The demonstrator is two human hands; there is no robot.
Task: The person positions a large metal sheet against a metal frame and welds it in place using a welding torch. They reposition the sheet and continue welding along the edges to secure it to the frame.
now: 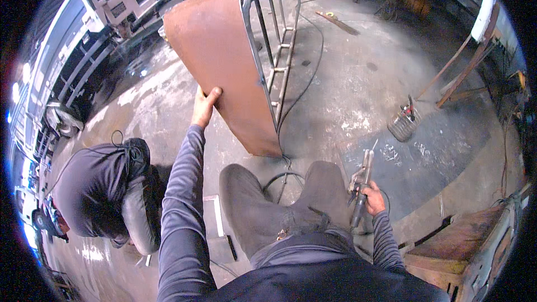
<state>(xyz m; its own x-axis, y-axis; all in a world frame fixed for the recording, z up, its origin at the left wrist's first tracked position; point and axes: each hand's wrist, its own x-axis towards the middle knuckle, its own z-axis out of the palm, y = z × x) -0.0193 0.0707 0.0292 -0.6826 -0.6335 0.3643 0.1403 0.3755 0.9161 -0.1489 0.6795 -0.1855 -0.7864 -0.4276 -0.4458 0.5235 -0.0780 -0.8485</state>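
Clamping brown panel (224,61) in left grip (203,106), electrode holder (366,173) in right grip (373,199) (stained workshop floor (341,92)).

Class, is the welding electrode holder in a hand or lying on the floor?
In a hand: the right hand has its fingers curled around the welding electrode holder.

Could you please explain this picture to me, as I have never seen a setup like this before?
There is no machine here: a fisheye camera on a person's head looks down at their own bare hands, so straight edges bend. The left hand grips the edge of a rust-brown metal panel, thumb on its surface; beside the panel is a tubular metal frame. The right hand holds a welding electrode holder with a thin rod. On the floor lies a dark flat sheet, with a coil-like object at its far edge. At left, another person is bent over.
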